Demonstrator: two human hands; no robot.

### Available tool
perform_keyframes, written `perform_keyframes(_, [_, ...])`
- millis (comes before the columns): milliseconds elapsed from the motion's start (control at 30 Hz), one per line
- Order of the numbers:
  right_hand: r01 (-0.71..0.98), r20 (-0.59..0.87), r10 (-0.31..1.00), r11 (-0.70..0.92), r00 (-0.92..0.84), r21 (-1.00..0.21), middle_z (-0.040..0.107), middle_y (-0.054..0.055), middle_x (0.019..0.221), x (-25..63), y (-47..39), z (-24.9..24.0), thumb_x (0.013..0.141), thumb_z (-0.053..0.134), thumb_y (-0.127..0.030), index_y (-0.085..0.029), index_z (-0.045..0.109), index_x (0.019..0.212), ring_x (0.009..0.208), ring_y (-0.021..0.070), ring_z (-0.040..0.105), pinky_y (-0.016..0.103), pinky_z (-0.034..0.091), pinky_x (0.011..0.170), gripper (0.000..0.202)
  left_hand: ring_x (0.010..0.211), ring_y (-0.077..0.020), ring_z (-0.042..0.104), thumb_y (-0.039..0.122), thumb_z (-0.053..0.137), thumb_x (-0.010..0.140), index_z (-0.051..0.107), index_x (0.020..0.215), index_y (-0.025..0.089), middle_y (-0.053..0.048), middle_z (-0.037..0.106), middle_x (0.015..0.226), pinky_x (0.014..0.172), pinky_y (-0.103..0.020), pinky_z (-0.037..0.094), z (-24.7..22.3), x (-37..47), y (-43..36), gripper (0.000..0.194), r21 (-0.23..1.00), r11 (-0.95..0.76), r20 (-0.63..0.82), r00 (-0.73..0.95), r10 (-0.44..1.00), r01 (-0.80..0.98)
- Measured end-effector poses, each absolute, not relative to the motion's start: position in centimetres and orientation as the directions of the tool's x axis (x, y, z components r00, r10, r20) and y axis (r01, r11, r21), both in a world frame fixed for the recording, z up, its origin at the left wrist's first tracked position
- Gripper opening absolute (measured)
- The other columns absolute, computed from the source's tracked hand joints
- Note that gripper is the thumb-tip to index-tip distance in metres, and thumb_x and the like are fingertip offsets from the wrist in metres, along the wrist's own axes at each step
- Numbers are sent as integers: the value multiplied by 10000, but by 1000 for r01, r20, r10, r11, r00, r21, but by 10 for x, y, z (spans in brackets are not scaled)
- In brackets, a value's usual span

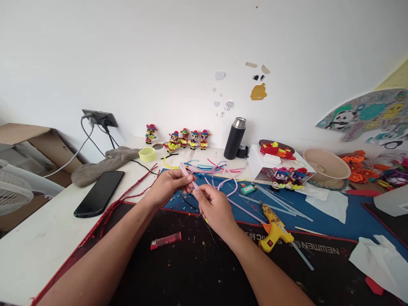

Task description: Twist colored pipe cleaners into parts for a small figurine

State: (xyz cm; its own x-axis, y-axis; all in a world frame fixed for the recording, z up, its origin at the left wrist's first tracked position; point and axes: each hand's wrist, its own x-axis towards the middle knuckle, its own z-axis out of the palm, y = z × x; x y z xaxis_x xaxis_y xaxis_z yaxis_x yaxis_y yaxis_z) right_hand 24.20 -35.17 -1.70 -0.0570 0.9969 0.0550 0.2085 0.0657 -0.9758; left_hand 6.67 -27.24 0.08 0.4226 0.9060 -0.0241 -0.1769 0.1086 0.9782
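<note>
A pale lilac strip [184, 168] is pinched between both hands above the far edge of the black mat. My left hand [165, 185] grips its upper part between thumb and fingers. Just to the right, my right hand [216, 207] holds the lower part, its thumb close to my left fingertips. Behind my hands lie pink, lilac and blue fuzzy stems [207, 168]. A yellow glue gun [274, 229] rests to the right of my right hand. Below my hands, a red lighter [165, 240] lies on the black mat [178, 280].
A black phone [99, 194] and red twisted cords [135, 184] lie at the left. Small figures [184, 139] and a black flask [235, 139] stand along the wall. Glue sticks [280, 199], a beige bowl [327, 165] and white paper [379, 259] are at the right.
</note>
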Motion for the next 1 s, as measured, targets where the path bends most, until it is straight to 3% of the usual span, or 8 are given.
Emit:
perform_keyframes(133, [352,146,988,151,-40,-924,612,9,619,244,-350,-18,1047,524,-529,-221,749,913,539,170,534,280,360,536,404,576,-126,636,423,977,686,831,831,97,-86,758,714,558,-224,494,-2,67,-271,385,960,170,-55,447,893,-220])
perform_keyframes(333, [288,78,995,94,-68,-953,516,-35,496,246,-348,-22,1046,514,-549,-211,768,959,452,163,502,272,344,496,431,566,-119,636,440,1014,621,833,843,90,-71,738,692,535,-204,491,-5,64,-268,452,916,287,-118,497,860,-279])
perform_keyframes(633, [174,11,996,25,-83,-985,486,-66,458,247,-348,-18,1040,527,-573,-193,726,963,379,123,462,231,349,432,436,589,-125,629,488,986,649,789,749,127,-43,716,658,572,-217,481,-6,65,-267,423,961,174,-66,436,898,-213])
perform_keyframes(1000, [236,26,998,39,-57,-971,459,-69,431,248,-346,-23,1044,521,-532,-215,706,889,368,130,460,240,334,438,398,604,-133,604,488,940,693,797,745,151,-42,708,638,611,-234,480,-7,65,-266,370,991,24,22,342,939,-131])
